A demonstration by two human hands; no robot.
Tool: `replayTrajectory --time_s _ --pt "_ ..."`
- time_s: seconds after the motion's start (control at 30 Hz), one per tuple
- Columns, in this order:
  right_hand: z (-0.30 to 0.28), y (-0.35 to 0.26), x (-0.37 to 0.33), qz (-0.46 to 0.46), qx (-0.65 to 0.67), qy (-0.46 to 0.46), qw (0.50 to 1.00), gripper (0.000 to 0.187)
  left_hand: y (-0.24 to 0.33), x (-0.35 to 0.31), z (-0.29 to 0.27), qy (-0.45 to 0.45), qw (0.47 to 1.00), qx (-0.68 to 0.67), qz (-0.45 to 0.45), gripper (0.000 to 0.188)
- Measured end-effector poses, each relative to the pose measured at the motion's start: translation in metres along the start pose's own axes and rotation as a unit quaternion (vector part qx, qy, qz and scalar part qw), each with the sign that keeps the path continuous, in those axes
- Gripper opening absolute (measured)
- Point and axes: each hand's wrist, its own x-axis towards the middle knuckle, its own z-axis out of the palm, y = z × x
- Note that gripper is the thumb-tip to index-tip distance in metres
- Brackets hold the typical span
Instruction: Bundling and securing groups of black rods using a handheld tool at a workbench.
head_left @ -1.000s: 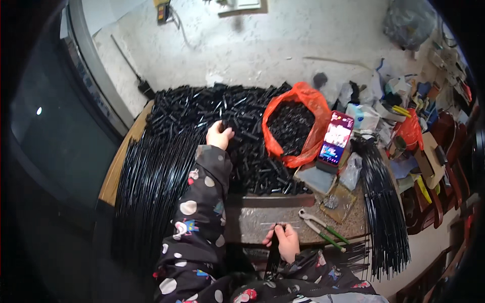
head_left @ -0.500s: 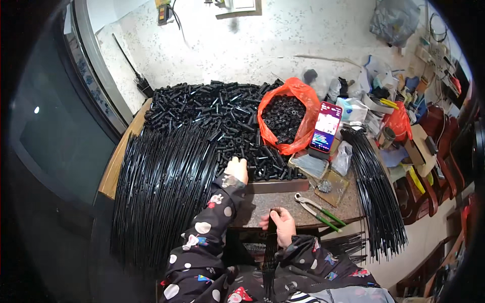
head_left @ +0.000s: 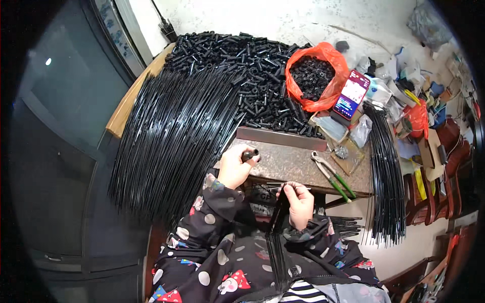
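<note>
Black plastic tube (head_left: 250, 154), short and glossy, sat pinched in my left hand (head_left: 233, 166) at the table's (head_left: 293, 164) near edge. I judged the work barely dented: the long black rods (head_left: 172, 136) and tube heap (head_left: 252, 55) looked huge. My right hand (head_left: 299, 202) clenched a thin rod bundle (head_left: 279, 212), pliers (head_left: 331, 174) beside it.

On the surface (head_left: 298, 164), rods (head_left: 172, 136) lie left, short tubes (head_left: 252, 65) behind, a bag (head_left: 316, 76) and pliers (head_left: 331, 174) right.
</note>
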Motion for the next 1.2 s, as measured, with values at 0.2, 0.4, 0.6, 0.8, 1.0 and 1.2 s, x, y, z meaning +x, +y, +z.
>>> replayTrajectory --time_s 0.2,0.4,0.6,0.8,1.0,1.2 --pt "0.010 -0.014 -0.005 0.030 0.017 0.044 0.998 0.011 -0.029 -0.018 0.007 -0.025 0.994 -0.105 -0.035 0.010" --pt "-0.007 0.026 0.012 0.015 0.077 0.055 0.995 0.012 -0.036 -0.033 0.019 -0.014 0.971 -0.206 -0.118 0.008" --pt "-0.006 0.015 0.012 0.098 0.114 0.037 0.988 0.013 -0.046 -0.026 0.022 -0.013 0.976 -0.180 -0.119 0.008" --pt "0.004 0.011 0.014 0.075 0.043 0.070 0.994 0.015 -0.033 -0.017 0.024 -0.029 0.988 -0.133 -0.071 0.008" --pt "-0.004 0.017 0.024 0.059 0.055 0.035 0.996 0.014 -0.021 0.000 0.020 0.036 0.954 -0.275 -0.112 0.012" --pt "0.007 0.013 0.019 0.038 0.013 0.012 0.999 0.011 0.006 0.015 0.044 -0.029 0.938 -0.344 -0.024 0.011"
